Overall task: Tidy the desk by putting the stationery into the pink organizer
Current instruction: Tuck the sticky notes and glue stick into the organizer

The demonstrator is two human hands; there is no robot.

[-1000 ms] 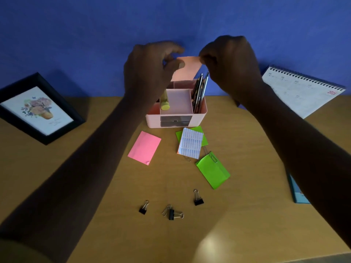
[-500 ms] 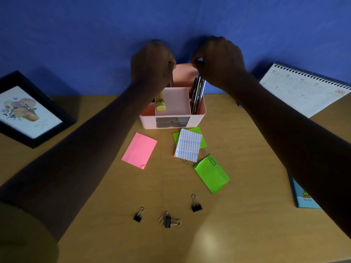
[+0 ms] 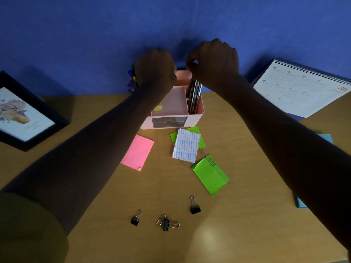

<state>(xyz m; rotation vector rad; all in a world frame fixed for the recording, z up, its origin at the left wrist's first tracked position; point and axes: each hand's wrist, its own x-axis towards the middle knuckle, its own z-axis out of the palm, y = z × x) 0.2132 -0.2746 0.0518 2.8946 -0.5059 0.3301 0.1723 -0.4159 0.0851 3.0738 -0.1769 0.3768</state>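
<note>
The pink organizer [image 3: 197, 114] stands at the back of the desk against the blue wall. An orange sticky note pad [image 3: 182, 76] sits low in its back compartment. My left hand [image 3: 155, 69] and my right hand [image 3: 212, 63] hold the pad from either side, the right pinching its top corner. The left hand's fingertips are hidden. Dark pencils [image 3: 194, 95] fill the right compartment, and a yellow highlighter [image 3: 157, 107] pokes up on the left. On the desk lie a pink note [image 3: 137, 152], a white-and-blue sheet [image 3: 187, 145] over a green note [image 3: 193, 129], another green note [image 3: 210, 174] and three black binder clips [image 3: 194, 206].
A framed flower picture [image 3: 22, 114] leans at the far left. At the right stands a spiral desk calendar [image 3: 303, 88], with a blue notebook [image 3: 302, 204] under my right forearm. Coloured pens [image 3: 132, 80] stick up behind my left wrist. Loose paper clips [image 3: 211, 161] lie by the green notes.
Both hands have lowered the orange pad from above the organizer down into its back compartment. The camera view has shifted slightly.
</note>
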